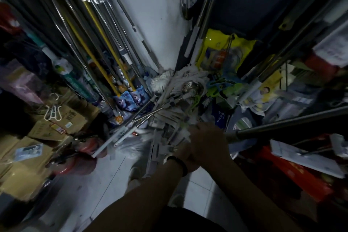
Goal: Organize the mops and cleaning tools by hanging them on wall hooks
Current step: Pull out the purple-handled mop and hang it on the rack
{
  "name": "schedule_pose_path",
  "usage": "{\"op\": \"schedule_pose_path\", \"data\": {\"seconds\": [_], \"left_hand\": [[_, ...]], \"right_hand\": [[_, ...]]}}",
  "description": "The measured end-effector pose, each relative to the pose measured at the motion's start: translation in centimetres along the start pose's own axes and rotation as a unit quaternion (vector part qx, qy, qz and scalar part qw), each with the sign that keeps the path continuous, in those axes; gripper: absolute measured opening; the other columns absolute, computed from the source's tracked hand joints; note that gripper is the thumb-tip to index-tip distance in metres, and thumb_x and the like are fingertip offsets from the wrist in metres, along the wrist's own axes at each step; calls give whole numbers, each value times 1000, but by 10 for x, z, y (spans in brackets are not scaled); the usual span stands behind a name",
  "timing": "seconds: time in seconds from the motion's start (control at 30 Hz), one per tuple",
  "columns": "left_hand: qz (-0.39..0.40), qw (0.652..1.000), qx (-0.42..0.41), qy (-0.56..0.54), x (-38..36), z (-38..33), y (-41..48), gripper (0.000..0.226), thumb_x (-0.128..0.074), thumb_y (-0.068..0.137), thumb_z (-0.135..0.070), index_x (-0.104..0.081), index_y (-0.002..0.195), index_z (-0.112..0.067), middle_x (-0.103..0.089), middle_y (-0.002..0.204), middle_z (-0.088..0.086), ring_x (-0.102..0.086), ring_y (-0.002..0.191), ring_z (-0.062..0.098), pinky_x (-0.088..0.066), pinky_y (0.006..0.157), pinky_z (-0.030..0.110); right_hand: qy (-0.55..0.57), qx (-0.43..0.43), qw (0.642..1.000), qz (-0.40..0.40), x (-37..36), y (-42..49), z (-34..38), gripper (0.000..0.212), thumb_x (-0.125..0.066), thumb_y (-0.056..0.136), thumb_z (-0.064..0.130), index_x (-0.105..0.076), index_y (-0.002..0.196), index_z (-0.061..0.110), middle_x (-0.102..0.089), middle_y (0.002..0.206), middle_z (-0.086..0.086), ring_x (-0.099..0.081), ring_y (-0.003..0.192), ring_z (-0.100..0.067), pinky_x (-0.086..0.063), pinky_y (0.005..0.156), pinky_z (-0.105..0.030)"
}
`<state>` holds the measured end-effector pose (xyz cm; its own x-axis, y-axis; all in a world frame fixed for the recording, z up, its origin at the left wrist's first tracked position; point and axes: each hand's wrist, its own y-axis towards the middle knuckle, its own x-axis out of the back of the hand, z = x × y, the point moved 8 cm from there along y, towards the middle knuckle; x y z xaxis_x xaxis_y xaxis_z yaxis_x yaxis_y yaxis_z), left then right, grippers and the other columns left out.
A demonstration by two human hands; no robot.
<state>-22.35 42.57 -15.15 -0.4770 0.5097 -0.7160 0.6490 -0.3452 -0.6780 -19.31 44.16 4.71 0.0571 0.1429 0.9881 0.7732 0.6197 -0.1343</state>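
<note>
I look down into a dim corner. A heap of mop heads with white and grey strips [169,118] lies on the floor, with loose metal handles [146,117] across it. My right hand [207,137] is over the heap with its fingers curled down. It grips the end of a dark metal mop pole [282,124] that runs off to the right. My left hand [181,153], with a black wristband, sits just under the right hand among the grey strips and is mostly hidden. More mops with steel and yellow handles [98,30] stand against the left wall.
Cardboard boxes [37,137] and a red extinguisher [75,160] crowd the left floor. Red crates [293,171] and a flat mop head [301,158] fill the right. A yellow package [211,47] hangs on the dark right wall. A white wall [154,15] fills the corner, with pale floor tiles [105,184] below.
</note>
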Motion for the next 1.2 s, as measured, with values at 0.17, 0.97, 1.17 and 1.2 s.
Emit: {"op": "schedule_pose_path", "data": {"seconds": [0.17, 0.97, 1.17, 1.2], "left_hand": [[-8, 1000, -20, 9, -33, 20, -9, 46, -85, 79, -16, -70, 120, -2, -70, 114, 16, -66, 105, 26, -47, 105, 38], [-133, 966, -131, -178, 3, 6, -23, 19, -54, 103, 0, -64, 88, 6, -75, 76, 21, -66, 96, 36, -44, 113, 54], [-108, 988, -101, -35, -31, 16, -33, 18, -54, 105, -10, -67, 103, 2, -75, 96, 21, -67, 100, 35, -60, 81, 45], [-100, 990, -95, -2, -31, 18, -34, 15, -58, 103, -12, -68, 107, -1, -77, 101, 18, -68, 108, 34, -57, 87, 44]], "right_hand": [[-180, -65, 966, 173, -19, -1, -42, 16, -58, 98, 16, -73, 103, 16, -75, 104, -5, -73, 95, -27, -53, 89, -40], [179, -135, 929, 295, -41, -61, -146, 34, -71, 94, 46, -79, 103, 14, -78, 96, -8, -73, 76, -18, -58, 63, -26], [300, -162, 896, 284, -76, -33, -99, 57, -65, 97, 56, -67, 90, 0, -75, 84, -19, -76, 59, -30, -56, 44, -30], [307, -169, 897, 268, -78, -30, -98, 58, -67, 93, 61, -65, 81, 4, -71, 73, -15, -73, 53, -28, -53, 43, -28]]}}
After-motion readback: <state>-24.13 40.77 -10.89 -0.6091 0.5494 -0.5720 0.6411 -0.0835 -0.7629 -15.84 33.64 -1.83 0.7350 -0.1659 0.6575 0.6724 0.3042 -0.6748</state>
